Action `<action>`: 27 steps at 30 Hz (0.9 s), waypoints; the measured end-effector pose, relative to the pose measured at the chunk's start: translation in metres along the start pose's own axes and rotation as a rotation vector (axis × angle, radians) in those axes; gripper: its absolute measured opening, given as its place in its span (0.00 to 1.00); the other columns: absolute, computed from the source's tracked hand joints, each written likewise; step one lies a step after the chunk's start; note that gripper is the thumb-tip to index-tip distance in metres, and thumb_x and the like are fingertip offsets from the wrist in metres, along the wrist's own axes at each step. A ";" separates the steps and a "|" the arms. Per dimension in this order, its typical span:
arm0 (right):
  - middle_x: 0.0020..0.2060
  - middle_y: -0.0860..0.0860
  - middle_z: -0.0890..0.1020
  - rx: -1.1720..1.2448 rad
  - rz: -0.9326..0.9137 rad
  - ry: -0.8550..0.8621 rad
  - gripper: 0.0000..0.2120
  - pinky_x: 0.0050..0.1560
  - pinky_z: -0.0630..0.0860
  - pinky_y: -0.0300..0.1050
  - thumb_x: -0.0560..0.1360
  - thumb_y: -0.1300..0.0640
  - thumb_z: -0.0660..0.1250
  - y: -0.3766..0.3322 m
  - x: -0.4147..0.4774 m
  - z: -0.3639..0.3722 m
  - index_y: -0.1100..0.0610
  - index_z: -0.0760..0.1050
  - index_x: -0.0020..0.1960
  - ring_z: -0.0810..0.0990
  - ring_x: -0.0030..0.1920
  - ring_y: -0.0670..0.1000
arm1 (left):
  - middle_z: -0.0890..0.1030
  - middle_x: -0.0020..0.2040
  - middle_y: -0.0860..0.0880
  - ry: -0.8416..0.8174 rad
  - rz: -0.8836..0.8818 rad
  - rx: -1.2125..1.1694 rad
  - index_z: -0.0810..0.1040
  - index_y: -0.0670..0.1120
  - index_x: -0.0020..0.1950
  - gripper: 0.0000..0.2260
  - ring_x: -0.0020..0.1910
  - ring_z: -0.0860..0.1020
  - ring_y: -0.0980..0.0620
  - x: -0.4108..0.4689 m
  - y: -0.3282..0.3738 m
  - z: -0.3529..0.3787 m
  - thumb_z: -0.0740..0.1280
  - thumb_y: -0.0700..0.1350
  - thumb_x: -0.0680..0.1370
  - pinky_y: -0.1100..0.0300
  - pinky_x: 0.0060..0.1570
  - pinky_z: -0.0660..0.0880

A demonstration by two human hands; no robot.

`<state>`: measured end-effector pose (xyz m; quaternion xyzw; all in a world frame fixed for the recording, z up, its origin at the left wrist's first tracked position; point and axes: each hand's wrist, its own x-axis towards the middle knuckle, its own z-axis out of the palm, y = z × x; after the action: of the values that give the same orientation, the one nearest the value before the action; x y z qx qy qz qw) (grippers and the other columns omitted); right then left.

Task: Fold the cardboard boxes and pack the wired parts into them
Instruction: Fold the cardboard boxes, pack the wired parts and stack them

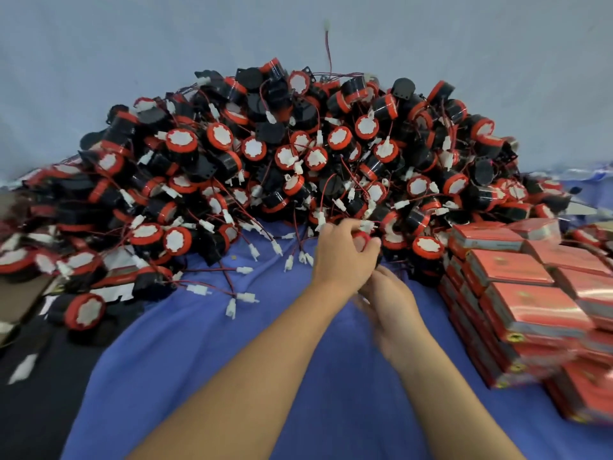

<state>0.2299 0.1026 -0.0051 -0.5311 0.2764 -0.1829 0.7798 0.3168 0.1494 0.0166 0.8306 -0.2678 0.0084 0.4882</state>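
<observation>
Blue cloth (205, 360): L hand (343, 257) grips wired part (362, 240); red boxes (517, 267) stacked rt.

I'm looking into what seems a small packing workshop: a huge heap of identical black-and-red wired parts (298, 154) lies piled against a plain pale wall (132, 44). Stacks of matching red boxes (517, 287) stand just beside it, all on a blue cloth (265, 360).

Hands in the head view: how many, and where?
2. The left hand grips a wired part at the near edge of the pile; the right hand, blurred, sits just below it over the blue cloth.
</observation>
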 end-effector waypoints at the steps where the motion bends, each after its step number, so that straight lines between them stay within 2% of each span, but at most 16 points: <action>1: 0.51 0.54 0.87 -0.059 -0.006 -0.039 0.10 0.59 0.81 0.49 0.80 0.63 0.64 0.001 -0.011 -0.002 0.57 0.83 0.56 0.85 0.55 0.51 | 0.77 0.56 0.46 -0.004 -0.052 -0.012 0.81 0.49 0.60 0.14 0.55 0.74 0.51 -0.008 -0.001 -0.006 0.73 0.53 0.77 0.60 0.56 0.72; 2: 0.53 0.54 0.87 -0.120 -0.003 -0.070 0.12 0.63 0.80 0.52 0.80 0.64 0.63 0.003 -0.023 -0.005 0.56 0.83 0.57 0.84 0.59 0.53 | 0.77 0.56 0.46 -0.002 -0.085 -0.027 0.83 0.49 0.56 0.12 0.58 0.73 0.51 -0.019 -0.002 -0.012 0.74 0.53 0.76 0.61 0.58 0.72; 4: 0.55 0.52 0.87 -0.199 0.004 -0.130 0.14 0.62 0.79 0.49 0.80 0.65 0.64 0.005 -0.048 -0.008 0.52 0.84 0.57 0.82 0.63 0.51 | 0.80 0.54 0.49 -0.018 -0.112 -0.089 0.85 0.51 0.53 0.10 0.62 0.74 0.50 -0.044 -0.007 -0.029 0.76 0.52 0.75 0.59 0.61 0.73; 7: 0.57 0.43 0.86 -0.260 -0.006 -0.246 0.18 0.63 0.77 0.50 0.80 0.65 0.65 0.003 -0.086 -0.013 0.43 0.85 0.55 0.81 0.63 0.45 | 0.83 0.54 0.57 -0.123 -0.184 -0.366 0.84 0.57 0.57 0.11 0.59 0.80 0.53 -0.087 -0.003 -0.062 0.77 0.50 0.76 0.62 0.56 0.76; 9: 0.57 0.40 0.85 -0.273 -0.005 -0.310 0.18 0.61 0.78 0.48 0.80 0.62 0.66 -0.006 -0.104 -0.019 0.40 0.85 0.55 0.82 0.60 0.42 | 0.81 0.54 0.59 -0.086 -0.160 -0.393 0.80 0.61 0.60 0.17 0.56 0.80 0.60 -0.116 0.003 -0.087 0.79 0.49 0.74 0.67 0.53 0.76; 11: 0.56 0.44 0.86 -0.220 0.008 -0.284 0.12 0.53 0.79 0.43 0.79 0.59 0.70 -0.021 -0.119 -0.024 0.44 0.86 0.56 0.84 0.54 0.44 | 0.81 0.54 0.58 -0.020 -0.125 -0.364 0.76 0.59 0.61 0.25 0.54 0.80 0.62 -0.150 0.008 -0.110 0.82 0.45 0.69 0.69 0.53 0.76; 14: 0.49 0.49 0.85 -0.121 0.005 -0.329 0.10 0.43 0.78 0.38 0.78 0.55 0.71 -0.041 -0.138 -0.028 0.52 0.86 0.57 0.82 0.43 0.47 | 0.82 0.55 0.59 -0.037 -0.082 -0.327 0.78 0.55 0.58 0.26 0.58 0.80 0.60 -0.202 0.014 -0.138 0.85 0.45 0.64 0.69 0.58 0.75; 17: 0.40 0.49 0.82 -0.163 -0.056 -0.380 0.09 0.42 0.78 0.36 0.82 0.60 0.67 -0.048 -0.162 -0.026 0.55 0.87 0.51 0.80 0.39 0.47 | 0.82 0.56 0.59 -0.037 -0.041 -0.279 0.80 0.56 0.56 0.24 0.58 0.81 0.58 -0.245 0.024 -0.155 0.82 0.50 0.63 0.68 0.58 0.76; 19: 0.38 0.50 0.82 -0.222 -0.108 -0.384 0.10 0.43 0.79 0.35 0.82 0.59 0.67 -0.050 -0.178 -0.027 0.54 0.86 0.47 0.82 0.39 0.47 | 0.82 0.56 0.60 -0.004 0.008 -0.205 0.80 0.58 0.55 0.23 0.58 0.81 0.58 -0.266 0.030 -0.161 0.82 0.49 0.63 0.70 0.57 0.75; 21: 0.38 0.49 0.82 -0.332 -0.197 -0.362 0.08 0.43 0.79 0.37 0.81 0.56 0.69 -0.050 -0.191 -0.028 0.55 0.84 0.46 0.83 0.40 0.49 | 0.81 0.56 0.61 -0.004 0.067 -0.113 0.80 0.59 0.55 0.23 0.58 0.80 0.60 -0.283 0.033 -0.161 0.84 0.45 0.65 0.71 0.56 0.75; 24: 0.35 0.49 0.82 -0.514 -0.333 -0.296 0.05 0.40 0.81 0.40 0.81 0.60 0.69 -0.044 -0.207 -0.029 0.55 0.79 0.46 0.85 0.36 0.49 | 0.78 0.54 0.60 -0.038 0.145 0.025 0.82 0.56 0.57 0.21 0.55 0.80 0.59 -0.297 0.034 -0.151 0.82 0.42 0.67 0.67 0.56 0.75; 27: 0.35 0.48 0.82 -0.783 -0.409 -0.255 0.08 0.41 0.82 0.56 0.79 0.61 0.68 -0.033 -0.217 -0.032 0.49 0.74 0.46 0.85 0.37 0.53 | 0.76 0.54 0.59 -0.088 0.185 0.150 0.82 0.51 0.58 0.16 0.55 0.77 0.58 -0.300 0.029 -0.140 0.77 0.43 0.72 0.68 0.57 0.72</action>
<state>0.0411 0.1930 0.0679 -0.8478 0.1158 -0.1479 0.4960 0.0814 0.3834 0.0312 0.8360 -0.3631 0.0372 0.4097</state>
